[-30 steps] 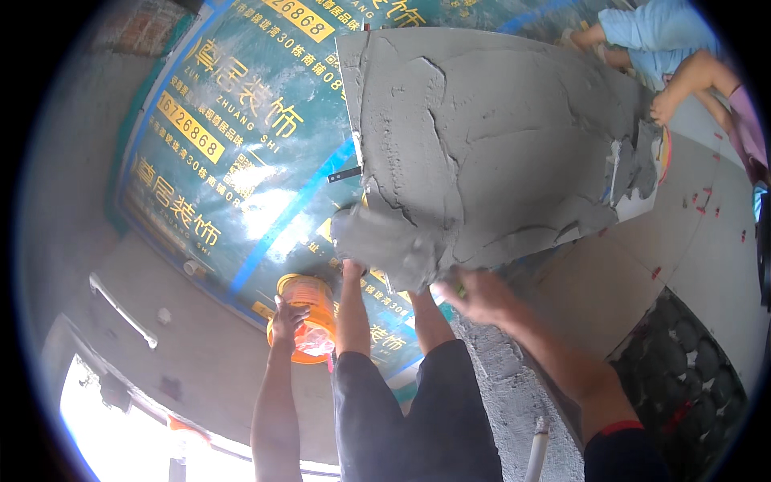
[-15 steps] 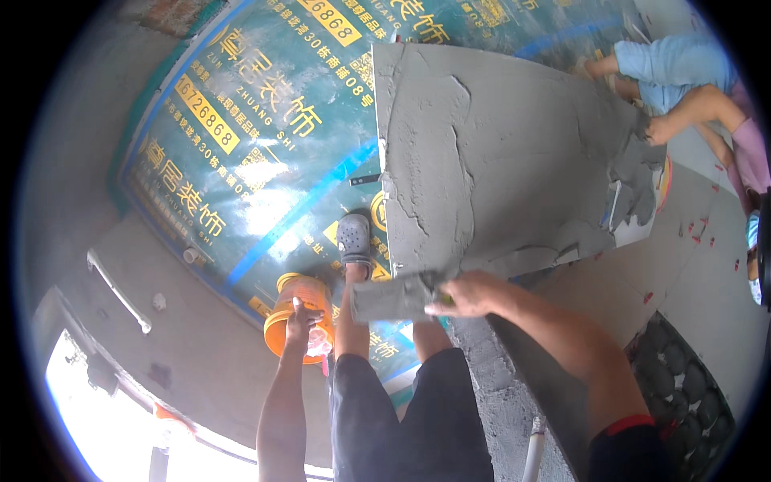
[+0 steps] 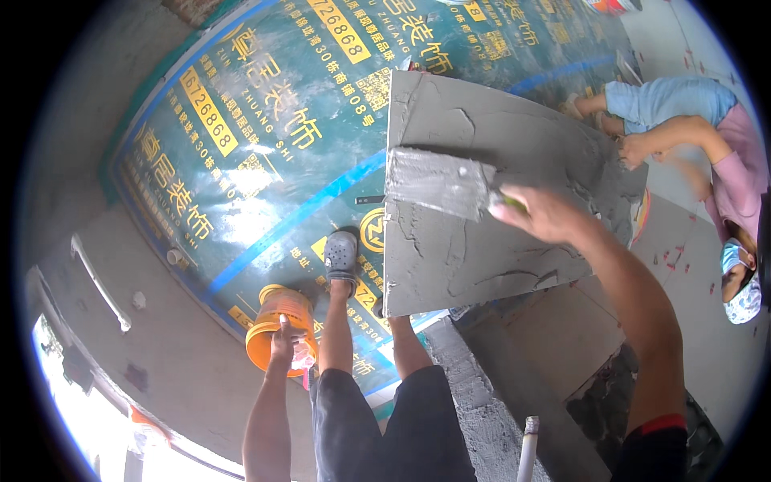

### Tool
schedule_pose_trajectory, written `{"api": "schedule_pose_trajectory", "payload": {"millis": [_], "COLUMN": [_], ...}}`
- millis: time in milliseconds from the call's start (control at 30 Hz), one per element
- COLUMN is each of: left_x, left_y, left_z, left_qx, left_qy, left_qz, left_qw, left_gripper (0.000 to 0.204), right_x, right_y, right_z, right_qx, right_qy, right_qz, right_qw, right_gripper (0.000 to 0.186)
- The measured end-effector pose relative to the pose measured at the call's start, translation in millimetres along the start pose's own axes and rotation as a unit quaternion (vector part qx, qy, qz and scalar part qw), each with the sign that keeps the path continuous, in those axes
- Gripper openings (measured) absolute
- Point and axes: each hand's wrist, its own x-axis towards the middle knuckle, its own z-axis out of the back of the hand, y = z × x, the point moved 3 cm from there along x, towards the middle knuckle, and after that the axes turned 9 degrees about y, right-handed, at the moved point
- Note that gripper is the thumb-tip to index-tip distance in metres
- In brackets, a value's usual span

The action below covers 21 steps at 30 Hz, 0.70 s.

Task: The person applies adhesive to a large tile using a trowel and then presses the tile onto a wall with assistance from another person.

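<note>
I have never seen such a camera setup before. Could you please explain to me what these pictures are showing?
There is no robot here, only a person with bare hands. One wide fisheye camera on the person's head looks down, so straight edges look curved. The right hand holds a flat trowel over a large panel coated with grey paste. The left hand seems to hold a tilted orange bucket. Beneath is a green floor covering with blue tape. At the right, another person's hand is at the panel's edge.
</note>
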Motion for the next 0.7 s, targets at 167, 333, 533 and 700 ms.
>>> {"api": "schedule_pose_trajectory", "payload": {"millis": [167, 333, 533, 700], "left_x": [-6, -13, -7, 12], "left_y": [30, 65, 88, 79], "left_z": [6, 17, 31, 46], "left_qx": [0.004, 0.015, -0.038, -0.049], "left_qy": [-0.036, -0.063, -0.048, -0.068], "left_qz": [0.056, 0.102, 0.1, 0.071], "left_qw": [0.998, 0.993, 0.993, 0.994], "left_gripper": [0.084, 0.087, 0.082, 0.082], "right_x": [67, 128, 95, 54], "right_y": [51, 63, 36, 27], "right_z": [45, 87, 65, 19], "right_qx": [-0.082, -0.022, 0.193, 0.214], "right_qy": [-0.095, -0.286, -0.381, -0.298], "right_qz": [-0.004, 0.022, 0.039, -0.054], "right_qw": [0.992, 0.958, 0.904, 0.929], "right_gripper": [0.051, 0.06, 0.059, 0.054]}}
